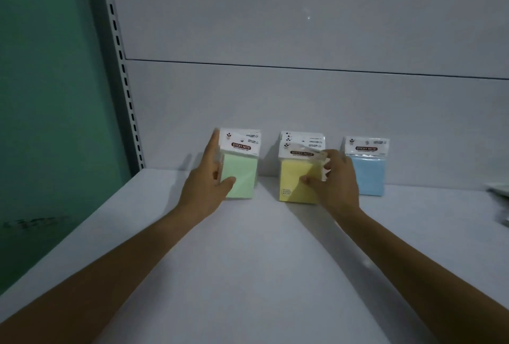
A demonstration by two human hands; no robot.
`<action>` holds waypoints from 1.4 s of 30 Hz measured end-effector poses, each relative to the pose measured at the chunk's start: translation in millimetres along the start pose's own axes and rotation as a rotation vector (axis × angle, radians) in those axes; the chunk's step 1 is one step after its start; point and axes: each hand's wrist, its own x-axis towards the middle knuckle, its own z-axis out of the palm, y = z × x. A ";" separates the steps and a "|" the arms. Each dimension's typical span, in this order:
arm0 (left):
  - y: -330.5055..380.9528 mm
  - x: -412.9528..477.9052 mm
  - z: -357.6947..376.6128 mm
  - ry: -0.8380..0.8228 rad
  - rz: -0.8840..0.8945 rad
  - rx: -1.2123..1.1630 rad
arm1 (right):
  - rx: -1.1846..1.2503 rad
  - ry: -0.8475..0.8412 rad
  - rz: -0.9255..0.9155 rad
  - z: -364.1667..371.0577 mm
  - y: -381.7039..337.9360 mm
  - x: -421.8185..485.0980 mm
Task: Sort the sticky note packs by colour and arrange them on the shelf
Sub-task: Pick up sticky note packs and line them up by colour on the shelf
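Two grips | left hand (205, 179): green pack (243, 170) | right hand (337, 181): yellow pack (296, 175)

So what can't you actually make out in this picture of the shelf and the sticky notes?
Head view, the only one:
Packs behind the front of the green stack and yellow stack: hidden by the front packs.
Yellow stack's right edge: covered by the right hand.
Small print on the blue pack header: too small, blurred.
Pale items at the right edge: cut off by the frame.
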 end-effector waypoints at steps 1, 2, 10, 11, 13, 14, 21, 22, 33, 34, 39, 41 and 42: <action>-3.6 3.5 -1.3 0.010 -0.040 -0.079 | -0.014 0.043 0.015 0.2 -2.6 -2.6; -6.3 5.9 -2.6 0.021 -0.086 -0.164 | -0.033 0.103 0.017 0.4 -4.7 -5.8; -19.9 18.8 -11.9 0.058 -0.090 -0.042 | 0.012 0.059 -0.263 45.9 -67.2 -50.4; -22.7 21.2 -12.6 0.065 -0.064 -0.005 | 0.029 -0.018 -0.192 58.4 -69.6 -51.6; -27.0 26.6 -12.7 0.077 -0.016 0.041 | 0.054 -0.140 -0.050 81.4 -71.3 -51.6; -28.0 29.9 -11.8 0.083 -0.005 0.044 | 0.067 -0.162 0.002 89.9 -71.9 -51.6; -36.9 38.5 -1.0 0.028 -0.145 -0.011 | 0.057 -0.219 0.036 95.8 -76.0 -40.4; -38.0 38.6 -0.2 0.008 -0.131 0.025 | 0.031 -0.229 0.023 96.0 -74.5 -37.6; -40.2 37.7 2.7 0.004 -0.044 0.159 | -0.032 -0.208 -0.027 103.4 -68.2 -35.4; -40.7 38.8 1.9 0.008 -0.067 0.115 | -0.032 -0.207 -0.020 103.2 -67.9 -34.7; -40.8 38.9 1.2 0.028 -0.108 -0.011 | 0.004 -0.170 0.018 98.8 -76.1 -41.2; -40.4 41.2 1.2 0.050 -0.135 -0.017 | -0.005 -0.192 0.037 101.2 -81.8 -44.3; -37.4 41.0 0.4 0.064 -0.138 -0.005 | -0.019 -0.205 0.045 101.8 -82.3 -43.9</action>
